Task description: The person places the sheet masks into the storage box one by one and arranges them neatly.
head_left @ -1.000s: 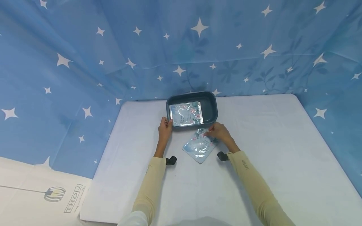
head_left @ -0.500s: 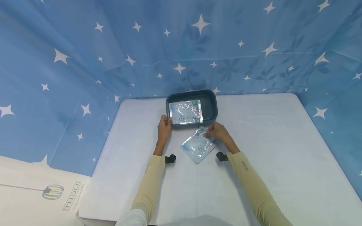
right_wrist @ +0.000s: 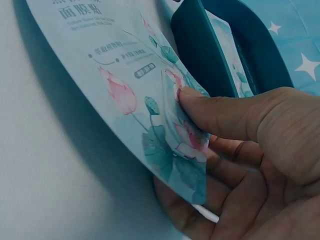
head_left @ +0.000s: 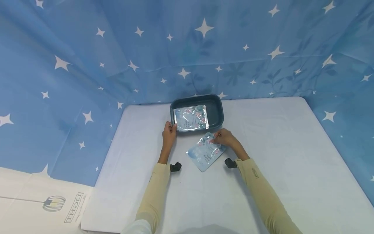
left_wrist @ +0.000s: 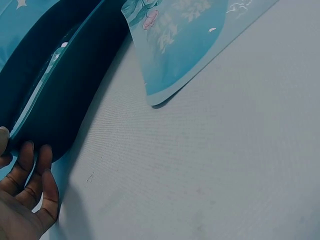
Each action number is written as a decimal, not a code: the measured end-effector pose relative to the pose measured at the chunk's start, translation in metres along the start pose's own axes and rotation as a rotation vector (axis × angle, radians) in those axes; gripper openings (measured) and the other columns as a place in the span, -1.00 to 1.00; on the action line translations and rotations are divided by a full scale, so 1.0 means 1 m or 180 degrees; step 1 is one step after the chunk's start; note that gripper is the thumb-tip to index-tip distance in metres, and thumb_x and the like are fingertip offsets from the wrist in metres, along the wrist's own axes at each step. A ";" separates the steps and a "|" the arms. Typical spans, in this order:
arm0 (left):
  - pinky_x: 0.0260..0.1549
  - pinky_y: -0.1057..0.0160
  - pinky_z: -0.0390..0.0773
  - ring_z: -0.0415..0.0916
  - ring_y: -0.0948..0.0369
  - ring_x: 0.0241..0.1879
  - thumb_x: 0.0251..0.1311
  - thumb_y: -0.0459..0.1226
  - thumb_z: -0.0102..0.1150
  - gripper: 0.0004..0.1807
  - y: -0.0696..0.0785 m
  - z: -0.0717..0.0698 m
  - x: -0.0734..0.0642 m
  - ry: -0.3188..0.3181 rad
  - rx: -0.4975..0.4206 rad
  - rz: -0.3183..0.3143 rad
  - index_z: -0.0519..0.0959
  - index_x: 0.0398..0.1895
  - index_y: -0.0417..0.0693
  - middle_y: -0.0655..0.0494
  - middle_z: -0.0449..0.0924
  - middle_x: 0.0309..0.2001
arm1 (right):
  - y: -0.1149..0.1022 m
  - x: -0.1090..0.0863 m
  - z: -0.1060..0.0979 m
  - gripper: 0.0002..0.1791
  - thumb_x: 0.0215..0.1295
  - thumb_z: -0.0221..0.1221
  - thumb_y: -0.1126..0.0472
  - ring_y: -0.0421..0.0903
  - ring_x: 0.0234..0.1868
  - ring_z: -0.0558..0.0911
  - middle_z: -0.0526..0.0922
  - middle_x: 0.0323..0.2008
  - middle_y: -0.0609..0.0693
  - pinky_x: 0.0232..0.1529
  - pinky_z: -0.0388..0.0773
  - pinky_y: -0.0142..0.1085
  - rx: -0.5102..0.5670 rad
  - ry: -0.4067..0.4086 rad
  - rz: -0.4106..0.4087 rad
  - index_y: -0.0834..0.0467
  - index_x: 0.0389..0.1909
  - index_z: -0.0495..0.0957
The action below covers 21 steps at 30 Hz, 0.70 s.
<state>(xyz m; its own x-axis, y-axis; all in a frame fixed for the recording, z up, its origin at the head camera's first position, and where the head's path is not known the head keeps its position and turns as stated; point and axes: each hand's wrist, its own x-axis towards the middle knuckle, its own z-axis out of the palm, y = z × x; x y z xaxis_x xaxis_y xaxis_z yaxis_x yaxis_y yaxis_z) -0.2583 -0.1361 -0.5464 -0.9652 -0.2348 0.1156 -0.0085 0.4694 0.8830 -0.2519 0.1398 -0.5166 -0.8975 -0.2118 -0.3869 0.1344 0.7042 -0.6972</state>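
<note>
A dark blue-green rectangular bin (head_left: 215,112) stands at the table's back edge. Inside it, on the left, lies a shiny pale-blue face mask packet (head_left: 190,117). My left hand (head_left: 169,136) grips the bin's front left corner, with the thumb at the rim and fingers under the outside wall in the left wrist view. My right hand (head_left: 226,138) pinches a second face mask packet (head_left: 204,152), printed with pink lotus flowers, by one end between thumb and fingers. This packet slants in front of the bin, and in the right wrist view a shadow falls under its edge.
The table has a white cover (head_left: 277,146). Blue curtains (head_left: 187,48) with white stars hang right behind the bin and along the sides. Black wrist mounts (head_left: 175,167) stick out from both sleeves. A cream cloth with a lamp print (head_left: 54,203) hangs at lower left.
The packet in my right hand has tilted slightly, its free end swinging a little left and toward me. My left hand keeps its grip on the bin.
</note>
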 end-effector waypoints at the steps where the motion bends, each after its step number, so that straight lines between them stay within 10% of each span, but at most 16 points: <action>1: -0.54 0.35 0.26 0.25 0.24 -0.55 0.44 -0.15 0.01 -0.79 -0.001 0.000 -0.001 0.0008 -0.0009 0.0005 0.33 -0.20 -0.10 0.15 0.33 -0.56 | 0.000 0.000 0.000 -0.73 0.19 0.32 0.12 -0.09 -0.32 0.46 0.55 -0.35 0.02 -0.30 0.39 -0.33 0.0003 0.0003 -0.0016 0.24 -0.27 0.54; 16: -0.52 0.35 0.26 0.25 0.24 -0.54 0.44 -0.14 0.00 -0.78 -0.003 0.000 0.000 0.0002 -0.0032 0.0060 0.34 -0.19 -0.11 0.14 0.34 -0.55 | 0.006 0.000 0.005 -0.69 0.40 0.02 0.22 0.17 0.11 0.46 0.49 0.09 0.31 0.21 0.38 -0.01 0.0583 -0.0153 -0.0290 0.40 -0.04 0.47; 21: -0.53 0.36 0.26 0.25 0.25 -0.55 0.44 -0.14 0.01 -0.79 -0.002 0.000 0.000 0.0007 -0.0016 0.0091 0.34 -0.19 -0.11 0.13 0.35 -0.55 | 0.008 0.000 0.007 -0.55 0.32 0.20 0.12 0.03 -0.04 0.51 0.55 -0.03 0.19 0.06 0.42 -0.16 0.0735 -0.0249 -0.0126 0.36 0.07 0.45</action>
<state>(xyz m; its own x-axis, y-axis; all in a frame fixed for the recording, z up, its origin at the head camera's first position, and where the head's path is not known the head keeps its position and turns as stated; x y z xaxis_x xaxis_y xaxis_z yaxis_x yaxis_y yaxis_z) -0.2577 -0.1373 -0.5486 -0.9644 -0.2232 0.1417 0.0204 0.4716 0.8816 -0.2479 0.1408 -0.5268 -0.8699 -0.2943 -0.3957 0.2002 0.5226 -0.8287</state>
